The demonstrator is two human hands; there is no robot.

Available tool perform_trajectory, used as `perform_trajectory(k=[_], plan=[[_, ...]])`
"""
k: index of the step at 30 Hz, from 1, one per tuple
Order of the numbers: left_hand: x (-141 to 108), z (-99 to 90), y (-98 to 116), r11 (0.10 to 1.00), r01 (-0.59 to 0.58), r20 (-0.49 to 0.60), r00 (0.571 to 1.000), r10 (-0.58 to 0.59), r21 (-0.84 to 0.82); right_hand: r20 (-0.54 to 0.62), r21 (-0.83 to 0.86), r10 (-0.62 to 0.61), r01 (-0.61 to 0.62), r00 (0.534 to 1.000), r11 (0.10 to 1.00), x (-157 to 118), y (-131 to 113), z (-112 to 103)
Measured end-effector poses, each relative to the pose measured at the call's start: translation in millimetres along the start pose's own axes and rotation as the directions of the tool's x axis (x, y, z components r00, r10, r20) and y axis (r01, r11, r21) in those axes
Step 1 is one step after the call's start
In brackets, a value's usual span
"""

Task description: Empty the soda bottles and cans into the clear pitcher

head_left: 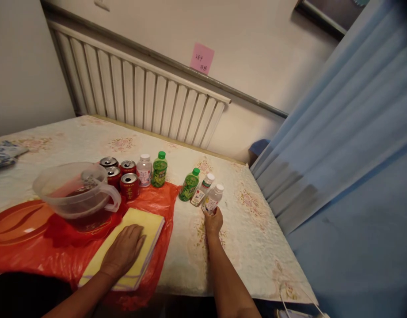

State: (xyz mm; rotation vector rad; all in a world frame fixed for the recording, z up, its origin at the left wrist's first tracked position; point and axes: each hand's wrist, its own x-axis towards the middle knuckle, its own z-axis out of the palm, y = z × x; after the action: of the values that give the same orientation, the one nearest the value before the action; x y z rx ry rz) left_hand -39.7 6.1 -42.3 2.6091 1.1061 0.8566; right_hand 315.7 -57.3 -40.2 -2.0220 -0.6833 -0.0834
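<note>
My left hand [123,248] lies flat on a folded yellow cloth [139,221], which rests on a red plastic bag [168,207]. On the right, my right hand [214,221] is closed round the base of a clear white-capped bottle [212,199]. Just left of that bottle stand another white-capped bottle [202,191] and a green bottle [189,186]. A second green bottle [159,171] and a pinkish white-capped bottle [145,171] stand beside several opened cans [129,186]. Left of the cans is a clear plastic jug [77,190] holding dark liquid.
An orange-red lid [19,221] lies at the left on the bag. The flowered cloth surface [249,234] ends near a radiator [140,92] at the back. A blue curtain [339,154] hangs along the right side.
</note>
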Motion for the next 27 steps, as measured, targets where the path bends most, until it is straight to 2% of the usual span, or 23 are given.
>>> perform_trajectory(k=[15,27], plan=[[-1.0,0.8,-0.3,1.000,-0.015,0.000,1.000,0.015,0.025,-0.007,-0.093,0.017,-0.018,1.000,0.995,3.3,2.6,3.1],[-0.9,2.8,-1.4,0.999,-0.017,-0.005,1.000,0.017,0.049,0.000,-0.074,0.016,-0.016,1.000,0.997,3.8,6.5,5.3]])
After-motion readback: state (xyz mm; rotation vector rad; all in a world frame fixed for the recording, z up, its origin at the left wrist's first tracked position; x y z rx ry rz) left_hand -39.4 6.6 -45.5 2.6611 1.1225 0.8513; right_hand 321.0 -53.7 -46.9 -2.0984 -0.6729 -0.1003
